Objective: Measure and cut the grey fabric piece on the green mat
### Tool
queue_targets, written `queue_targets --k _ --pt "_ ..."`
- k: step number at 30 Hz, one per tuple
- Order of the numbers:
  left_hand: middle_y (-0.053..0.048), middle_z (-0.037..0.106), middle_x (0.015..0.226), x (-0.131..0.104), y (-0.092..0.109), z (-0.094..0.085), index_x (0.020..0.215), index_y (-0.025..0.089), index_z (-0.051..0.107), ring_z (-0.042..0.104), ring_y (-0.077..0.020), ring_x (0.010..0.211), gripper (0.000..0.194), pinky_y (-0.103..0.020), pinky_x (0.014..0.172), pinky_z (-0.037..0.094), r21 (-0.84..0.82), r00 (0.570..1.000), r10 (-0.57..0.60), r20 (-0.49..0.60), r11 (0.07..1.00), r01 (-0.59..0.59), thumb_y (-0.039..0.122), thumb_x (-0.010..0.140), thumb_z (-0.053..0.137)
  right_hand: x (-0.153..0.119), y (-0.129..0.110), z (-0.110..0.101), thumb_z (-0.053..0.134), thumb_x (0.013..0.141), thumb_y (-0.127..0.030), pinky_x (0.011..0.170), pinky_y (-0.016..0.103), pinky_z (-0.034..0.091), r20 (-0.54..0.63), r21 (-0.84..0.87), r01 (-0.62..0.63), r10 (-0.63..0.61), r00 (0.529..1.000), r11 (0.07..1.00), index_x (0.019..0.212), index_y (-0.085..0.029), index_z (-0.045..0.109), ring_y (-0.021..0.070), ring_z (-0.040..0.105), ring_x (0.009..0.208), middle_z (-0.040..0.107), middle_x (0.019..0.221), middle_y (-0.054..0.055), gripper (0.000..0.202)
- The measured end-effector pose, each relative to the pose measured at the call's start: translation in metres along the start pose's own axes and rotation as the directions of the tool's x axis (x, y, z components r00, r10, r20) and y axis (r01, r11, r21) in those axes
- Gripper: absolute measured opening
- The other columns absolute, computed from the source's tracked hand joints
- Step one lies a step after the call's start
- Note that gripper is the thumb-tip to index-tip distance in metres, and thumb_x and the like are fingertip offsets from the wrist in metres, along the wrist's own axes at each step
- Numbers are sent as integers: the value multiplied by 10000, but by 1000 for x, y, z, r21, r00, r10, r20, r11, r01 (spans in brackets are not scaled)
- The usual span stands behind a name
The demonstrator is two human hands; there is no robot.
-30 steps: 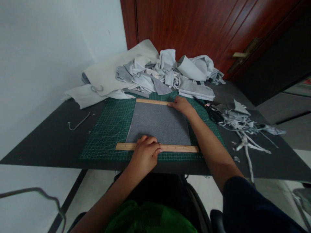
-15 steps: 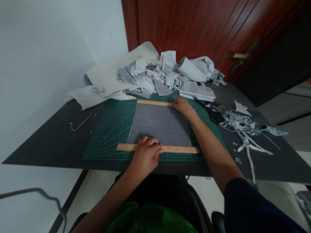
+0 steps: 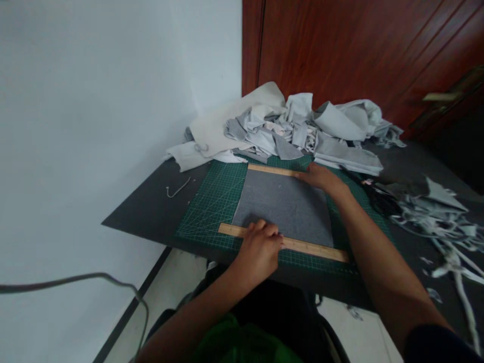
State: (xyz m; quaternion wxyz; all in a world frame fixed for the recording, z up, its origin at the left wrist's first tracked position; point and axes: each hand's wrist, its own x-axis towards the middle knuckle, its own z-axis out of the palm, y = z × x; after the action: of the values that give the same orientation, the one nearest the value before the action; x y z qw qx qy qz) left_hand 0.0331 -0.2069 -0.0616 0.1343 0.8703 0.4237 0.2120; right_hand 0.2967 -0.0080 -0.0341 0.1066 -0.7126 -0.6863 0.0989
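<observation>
Zero slip, just my view swinging; left hand [image 3: 260,252] grips near pale-wood ruler [image 3: 315,248], right hand [image 3: 324,178] far pale-wood ruler [image 3: 269,170], grey cloth [image 3: 283,204] flat.

Stretches as a dark tabletop [image 3: 151,206] under a green mat [image 3: 212,201] and heaped cloth [image 3: 223,126]. Bears tangled scraps [image 3: 434,214] at right, a short cord [image 3: 179,189] at left.

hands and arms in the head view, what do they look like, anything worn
The left hand and right hand are bare, with no gloves, watches or bracelets showing. A dark navy sleeve covers the upper right arm; no left sleeve shows.
</observation>
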Motion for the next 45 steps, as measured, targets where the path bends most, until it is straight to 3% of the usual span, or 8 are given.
queue_targets --k 5,9,13,18,22,26,33,45 --pt "-78 667 979 -5 9 0 1017 166 700 564 -272 1053 140 -457 882 464 121 999 34 17 992 -36 118 940 592 -14 -36 -11 564 957 -417 741 352 503 -7 159 234 -236 972 959 1252 -142 576 276 683 841 722 936 120 403" --pt "-115 661 1107 -7 5 7 1054 136 694 518 -319 1266 202 -487 1003 483 102 995 93 -20 991 -90 67 903 579 -45 -82 -14 528 959 -363 654 309 483 -44 446 414 -443 895 793 1230 -201 557 198 609 710 661 878 39 317" --pt "-156 572 1354 -6 -5 15 931 142 709 398 -342 1445 108 -490 1176 406 -38 987 107 -119 993 -112 128 916 604 -91 -132 -4 512 978 -372 599 295 496 3 775 339 -539 842 534 1222 -251 532 169 592 657 674 852 12 273" --pt "-148 654 1237 -3 -5 20 1032 168 713 557 -345 1274 211 -537 1066 485 -179 993 41 -109 982 -61 98 879 585 -134 -168 31 571 966 -372 669 331 581 106 924 126 -559 822 360 1115 -271 562 173 685 717 747 904 29 180" --pt "-147 701 1164 -3 1 19 1168 158 691 628 -343 1145 431 -525 984 518 -187 999 6 -54 982 -16 12 801 520 -134 -168 57 626 938 -349 780 370 581 91 895 188 -578 811 406 932 -240 650 198 717 815 749 877 32 111" --pt "-172 705 1138 -4 1 21 1138 109 688 656 -340 1074 368 -497 943 530 -164 1000 -5 -10 987 3 35 820 518 -124 -163 61 705 889 -267 806 367 533 -2 761 438 -672 740 480 845 -236 732 215 673 848 720 868 31 60" --pt "-142 671 1267 -11 -6 37 1243 151 634 628 -303 1187 465 -462 984 524 -257 994 68 -91 962 -89 13 840 447 -127 -166 61 603 972 -178 792 339 506 19 616 632 -810 586 471 879 -257 732 216 664 859 707 874 30 178" --pt "-164 636 1369 -7 -3 34 1368 140 573 603 -333 1271 523 -487 1034 512 -232 995 51 -85 970 -70 57 859 482 -131 -166 56 485 960 -64 770 327 480 60 535 662 -805 590 525 869 -242 650 204 645 823 672 850 24 258"
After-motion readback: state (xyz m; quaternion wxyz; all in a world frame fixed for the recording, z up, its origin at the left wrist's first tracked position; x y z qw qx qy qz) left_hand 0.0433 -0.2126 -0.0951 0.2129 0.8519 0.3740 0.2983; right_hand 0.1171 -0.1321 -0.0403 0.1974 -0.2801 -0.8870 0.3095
